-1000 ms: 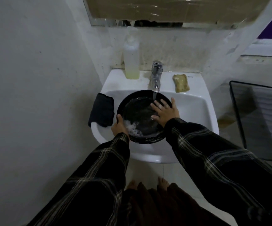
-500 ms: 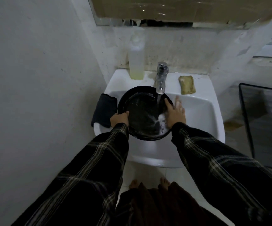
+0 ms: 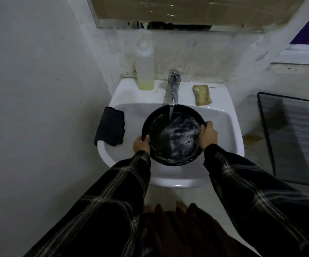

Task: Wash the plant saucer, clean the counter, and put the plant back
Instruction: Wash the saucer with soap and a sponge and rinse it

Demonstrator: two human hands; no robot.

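Saucer (image 3: 170, 143) gripped at opposite rims, left hand (image 3: 141, 144) and right hand (image 3: 208, 135) fingers curled round it.

Saucer (image 3: 161, 145) floor obscured by suds; basin drain hidden under it. Wire rack (image 3: 296, 141) cut off at right edge. Bottle (image 3: 144, 65) top blurred.

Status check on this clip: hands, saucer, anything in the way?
Left hand and right hand both grip the saucer rim. Saucer sudsy, under running tap, over the sink. Nothing in the way.
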